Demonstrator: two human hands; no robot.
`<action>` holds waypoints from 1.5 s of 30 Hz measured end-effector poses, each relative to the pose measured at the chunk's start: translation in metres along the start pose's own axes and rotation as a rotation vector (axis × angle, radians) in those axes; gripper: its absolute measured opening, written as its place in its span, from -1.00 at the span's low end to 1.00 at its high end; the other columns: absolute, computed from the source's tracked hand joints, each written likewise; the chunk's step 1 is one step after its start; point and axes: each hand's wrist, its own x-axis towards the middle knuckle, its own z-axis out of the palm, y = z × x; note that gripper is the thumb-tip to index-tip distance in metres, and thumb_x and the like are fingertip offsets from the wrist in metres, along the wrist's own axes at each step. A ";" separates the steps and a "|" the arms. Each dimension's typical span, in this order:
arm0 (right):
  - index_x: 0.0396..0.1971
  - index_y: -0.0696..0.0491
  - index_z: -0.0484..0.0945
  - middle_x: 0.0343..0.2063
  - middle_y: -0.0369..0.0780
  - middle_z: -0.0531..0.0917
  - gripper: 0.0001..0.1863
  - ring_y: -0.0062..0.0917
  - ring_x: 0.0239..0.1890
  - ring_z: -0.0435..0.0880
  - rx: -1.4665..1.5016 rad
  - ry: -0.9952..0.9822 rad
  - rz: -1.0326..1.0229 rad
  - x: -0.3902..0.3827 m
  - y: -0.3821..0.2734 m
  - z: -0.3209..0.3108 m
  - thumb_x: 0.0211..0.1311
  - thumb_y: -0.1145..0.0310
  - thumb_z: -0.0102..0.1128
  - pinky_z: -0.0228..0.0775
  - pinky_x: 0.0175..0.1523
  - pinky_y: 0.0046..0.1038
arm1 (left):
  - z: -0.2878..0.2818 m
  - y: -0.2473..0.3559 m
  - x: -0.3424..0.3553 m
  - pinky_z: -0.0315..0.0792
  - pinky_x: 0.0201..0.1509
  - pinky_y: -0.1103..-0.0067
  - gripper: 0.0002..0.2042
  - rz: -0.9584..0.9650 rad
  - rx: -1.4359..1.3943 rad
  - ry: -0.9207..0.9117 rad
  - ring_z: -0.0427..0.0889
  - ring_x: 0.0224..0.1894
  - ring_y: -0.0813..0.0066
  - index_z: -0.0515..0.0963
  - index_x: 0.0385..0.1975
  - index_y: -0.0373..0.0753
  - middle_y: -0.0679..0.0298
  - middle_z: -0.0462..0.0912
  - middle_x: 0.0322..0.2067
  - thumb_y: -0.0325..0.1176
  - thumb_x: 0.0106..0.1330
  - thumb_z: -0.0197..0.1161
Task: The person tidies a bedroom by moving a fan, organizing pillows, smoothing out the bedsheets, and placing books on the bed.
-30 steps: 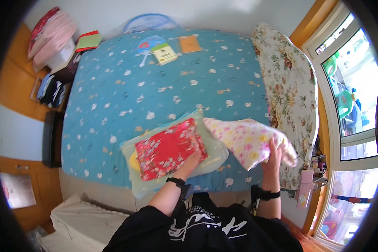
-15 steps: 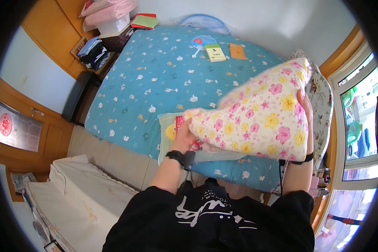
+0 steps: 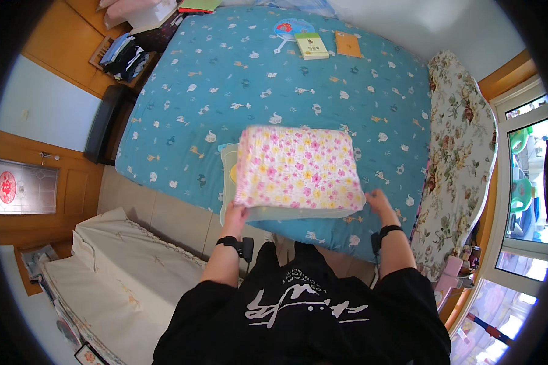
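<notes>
Two bare hands at the near side of a bed [image 3: 170,128] with a blue-green patterned sheet, seen from above. The left hand [image 3: 234,214] is nearly closed, its fingers drawn together on the near left corner of one flower-printed bedding piece [image 3: 299,170]. The right hand [image 3: 379,202] is narrow, with fingers curled, at the near right corner of the same piece; slight blur leaves it impossible to tell whether the corner is gripped or merely touched. The bedding piece, white with pink and yellow blooms, lies roughly rectangular near the bed's front edge, on top of one pale green pillow [image 3: 228,188], which shows along its left and near sides. Two black wristbands [image 3: 391,230] are worn, one on each forearm. Toward the far edge of the sheet lie three items: one round blue fan [image 3: 293,28], one white-and-green book [image 3: 312,47] touching or just beside it, and one orange-brown notebook [image 3: 348,44], apart to their right. One cream cover with a rose print [image 3: 463,158] runs along the bed's right side. At the left stand one dark bench [image 3: 106,125] and, beyond it, one pile of folded clothes [image 3: 125,59].
</notes>
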 end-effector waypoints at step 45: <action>0.14 0.26 0.75 -0.09 -0.21 0.87 -0.54 -0.46 -0.18 0.84 0.985 -0.168 0.030 0.116 -0.227 -0.021 0.35 0.38 0.67 0.69 -0.13 -0.33 | 0.119 0.102 0.203 0.67 0.19 0.30 -0.44 0.266 1.120 0.176 0.84 0.09 0.15 0.62 0.29 -0.42 -0.04 0.84 0.10 -0.34 0.33 0.58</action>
